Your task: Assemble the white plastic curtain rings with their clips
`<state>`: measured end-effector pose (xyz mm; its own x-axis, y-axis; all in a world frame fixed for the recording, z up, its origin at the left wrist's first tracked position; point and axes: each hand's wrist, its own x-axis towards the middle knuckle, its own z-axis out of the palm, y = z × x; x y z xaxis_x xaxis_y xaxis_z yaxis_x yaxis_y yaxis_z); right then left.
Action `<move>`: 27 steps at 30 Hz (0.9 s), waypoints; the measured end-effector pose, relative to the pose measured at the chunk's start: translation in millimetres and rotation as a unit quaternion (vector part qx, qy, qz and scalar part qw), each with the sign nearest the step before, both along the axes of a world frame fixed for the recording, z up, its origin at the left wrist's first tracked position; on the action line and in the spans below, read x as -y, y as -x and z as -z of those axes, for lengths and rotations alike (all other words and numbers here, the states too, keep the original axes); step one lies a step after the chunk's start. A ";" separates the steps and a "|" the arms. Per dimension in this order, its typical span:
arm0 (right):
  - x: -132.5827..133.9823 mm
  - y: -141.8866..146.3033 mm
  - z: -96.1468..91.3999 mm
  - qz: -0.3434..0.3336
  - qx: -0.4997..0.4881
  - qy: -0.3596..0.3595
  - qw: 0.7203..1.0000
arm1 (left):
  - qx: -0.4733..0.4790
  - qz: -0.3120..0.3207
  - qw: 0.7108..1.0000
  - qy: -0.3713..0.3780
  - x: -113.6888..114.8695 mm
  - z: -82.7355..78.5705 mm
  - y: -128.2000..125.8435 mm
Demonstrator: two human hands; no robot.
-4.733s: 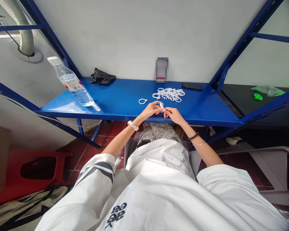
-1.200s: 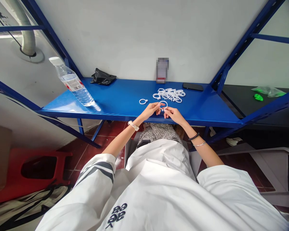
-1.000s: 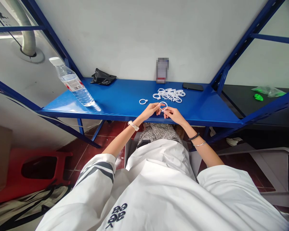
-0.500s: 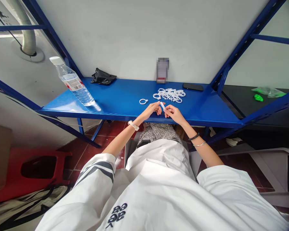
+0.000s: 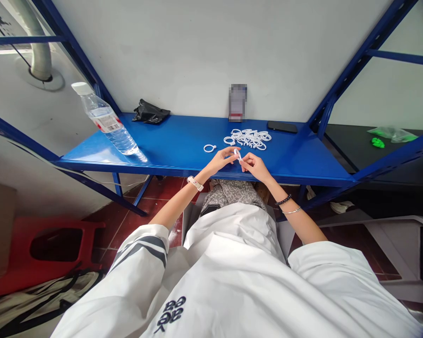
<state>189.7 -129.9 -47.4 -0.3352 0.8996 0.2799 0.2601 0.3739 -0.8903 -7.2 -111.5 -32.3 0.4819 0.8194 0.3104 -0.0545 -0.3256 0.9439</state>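
Between my two hands, just above the front edge of the blue table [image 5: 176, 155], is a white plastic ring [image 5: 237, 154], tilted on its edge. The fingers of my left hand [image 5: 223, 158] pinch its left side. My right hand [image 5: 253, 165] grips its lower right side between thumb and fingers. A second white ring with a small knob [image 5: 209, 148] lies flat on the table, left of my hands. Just beyond my hands is a heap of similar white rings [image 5: 252, 138], overlapping one another.
A water bottle [image 5: 109, 123] stands at the table's left end. Along the back are a crumpled black bag [image 5: 150, 112], a blurred upright phone-like object [image 5: 237, 103] and a black phone [image 5: 282, 126]. Blue frame posts [image 5: 324, 112] rise at both ends.
The ring in my hands has turned, so its opening now shows instead of its edge. My left fingers have shifted onto its side; the rings on the table have not moved.
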 end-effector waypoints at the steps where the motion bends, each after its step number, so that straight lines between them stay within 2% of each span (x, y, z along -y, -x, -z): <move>1: 0.2 0.3 -0.2 0.002 0.001 -0.001 1.000 | 0.007 0.000 1.000 0.003 0.1 -0.2 0.1; 12: 1.0 1.0 -0.4 0.026 0.001 -0.020 0.999 | 0.024 0.010 1.000 0.005 -1.5 1.0 2.2; 27: -0.8 1.1 0.8 0.023 0.012 -0.008 1.000 | 0.051 -0.018 0.998 0.018 -5.5 5.2 1.1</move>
<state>188.6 -129.0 -48.2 -0.3007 0.9099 0.2859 0.2986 0.3745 -0.8778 -8.3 -106.0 -37.5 0.4185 0.8476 0.3262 -0.1402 -0.2945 0.9453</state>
